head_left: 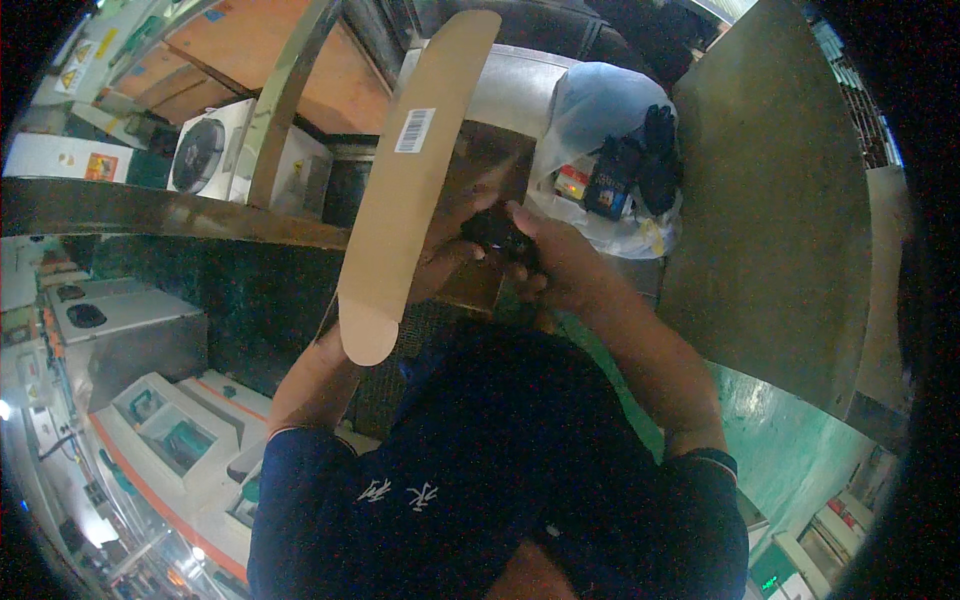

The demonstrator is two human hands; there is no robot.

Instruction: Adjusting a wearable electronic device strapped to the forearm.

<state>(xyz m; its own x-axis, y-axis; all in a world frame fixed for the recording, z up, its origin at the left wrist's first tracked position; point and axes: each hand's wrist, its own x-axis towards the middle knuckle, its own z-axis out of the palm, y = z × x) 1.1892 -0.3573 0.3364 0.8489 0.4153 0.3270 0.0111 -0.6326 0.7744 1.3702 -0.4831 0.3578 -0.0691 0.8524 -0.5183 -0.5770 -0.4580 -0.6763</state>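
Observation:
A brown cardboard box stands in front of me, its long flap raised on the left with a white barcode label and a rounded tab at the near end. Over the box both hands meet around a small, shiny black object, too dark to name. My right hand grips it from the right, thumb on top and fingers curled beneath. From the left, my left hand has its fingers bent against the same object; the flap covers part of this hand and its wrist.
Right of the box lies a clear plastic bag with dark gloves and small packages on it. A tall, dull panel rises farther right. A metal beam crosses the left side, with white machine housings below it.

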